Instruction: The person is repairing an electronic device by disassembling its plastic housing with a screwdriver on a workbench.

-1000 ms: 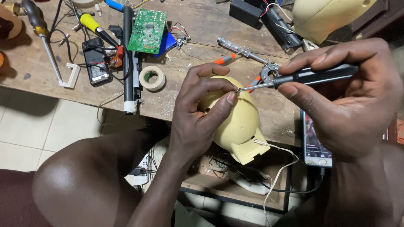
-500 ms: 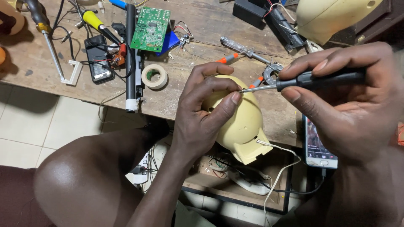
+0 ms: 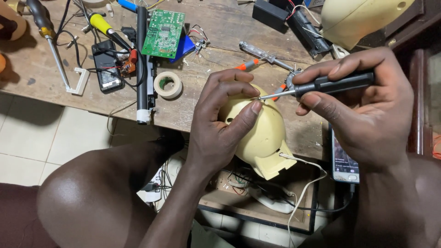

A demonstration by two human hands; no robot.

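The left hand (image 3: 220,124) is closed around a cream plastic housing (image 3: 259,138), with the fingers curled over its rounded top and the thumb pressed on its side. The housing is held in the air just in front of the edge of the wooden table (image 3: 220,41), above the knees. Its rounded end points toward the table, and its squared end, where a white wire (image 3: 305,181) comes out, points down and toward the person.

The right hand (image 3: 363,110) is clamped on a black-handled screwdriver (image 3: 321,86). The long axis of the screwdriver lies almost level, from right to left, a little lower at the tip. The metal tip points left and meets the top of the housing, between the left fingertips.

On the table behind are a roll of tape (image 3: 167,84), a green circuit board (image 3: 163,33) and a second cream shell (image 3: 356,18). A phone (image 3: 344,160) lies under the right hand.
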